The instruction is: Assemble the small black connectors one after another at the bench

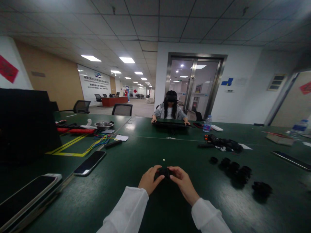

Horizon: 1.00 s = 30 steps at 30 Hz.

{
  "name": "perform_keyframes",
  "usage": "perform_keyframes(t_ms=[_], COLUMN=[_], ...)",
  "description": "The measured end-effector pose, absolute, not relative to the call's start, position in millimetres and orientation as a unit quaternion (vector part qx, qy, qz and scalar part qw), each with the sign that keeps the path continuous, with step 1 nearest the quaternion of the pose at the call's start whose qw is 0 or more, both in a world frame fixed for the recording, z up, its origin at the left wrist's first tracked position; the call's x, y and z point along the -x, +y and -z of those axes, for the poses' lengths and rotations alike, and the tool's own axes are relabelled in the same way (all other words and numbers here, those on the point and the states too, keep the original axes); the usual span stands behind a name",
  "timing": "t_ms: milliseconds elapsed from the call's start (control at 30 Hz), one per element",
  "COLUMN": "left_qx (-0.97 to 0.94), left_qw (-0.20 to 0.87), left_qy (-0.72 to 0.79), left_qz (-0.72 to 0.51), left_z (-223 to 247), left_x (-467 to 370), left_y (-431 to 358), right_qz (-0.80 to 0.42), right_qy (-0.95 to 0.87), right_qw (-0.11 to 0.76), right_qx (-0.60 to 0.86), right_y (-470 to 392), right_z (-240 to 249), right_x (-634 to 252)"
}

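A small black part (165, 172) is held between both hands just above the green table (136, 155). My left hand (151, 180) grips its left side with thumb and fingers. On the right side, my right hand (181, 182) pinches the same part. The part's details are too dark to make out. A tiny white piece (163, 160) lies on the table just beyond the hands. To the right, several black round parts (234, 167) form a loose row, and another black part (262, 189) lies nearer.
Phones (90, 163) and coloured wires (103, 139) lie left, near a metal bowl (104, 125). At the right are a black cluster (223, 143), a bottle (207, 124) and a box (280, 138). Across the table, a person (170, 108) holds a dark flat panel (172, 125).
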<state>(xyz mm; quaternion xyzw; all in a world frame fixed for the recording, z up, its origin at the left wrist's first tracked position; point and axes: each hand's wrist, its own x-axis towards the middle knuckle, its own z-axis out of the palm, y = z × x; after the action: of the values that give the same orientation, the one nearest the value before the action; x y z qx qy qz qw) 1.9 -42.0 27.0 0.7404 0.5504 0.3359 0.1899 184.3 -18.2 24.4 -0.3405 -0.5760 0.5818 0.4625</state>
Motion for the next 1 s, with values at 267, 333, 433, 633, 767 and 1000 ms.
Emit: perform_keyframes(t_ms=[267, 333, 433, 633, 767, 1000], left_qx=[-0.724, -0.716, -0.702, -0.663, -0.661, -0.733], left_qw=[0.25, 0.272, 0.322, 0.397, 0.378, 0.286], left_qy=[0.528, 0.519, 0.498, 0.485, 0.492, 0.499], left_qz=[-0.367, -0.38, -0.394, -0.41, -0.423, -0.365], left_z=[-30, -28, -25, -20, -20, -25], left_x=[-4, -3, -3, -6, -6, -7], left_y=[-44, -43, -40, -34, -37, -43], right_qz=[-0.585, -0.583, -0.587, -0.585, -0.583, -0.586], right_qy=[-0.577, -0.578, -0.576, -0.586, -0.572, -0.516], right_qw=[0.473, 0.473, 0.469, 0.476, 0.49, 0.501], right_qx=[0.319, 0.319, 0.322, 0.295, 0.307, 0.373], right_y=[-23, -25, -27, -25, -23, -27], right_z=[-31, -34, -38, -35, -32, -40], right_x=[-183, -183, -183, -182, -180, -179])
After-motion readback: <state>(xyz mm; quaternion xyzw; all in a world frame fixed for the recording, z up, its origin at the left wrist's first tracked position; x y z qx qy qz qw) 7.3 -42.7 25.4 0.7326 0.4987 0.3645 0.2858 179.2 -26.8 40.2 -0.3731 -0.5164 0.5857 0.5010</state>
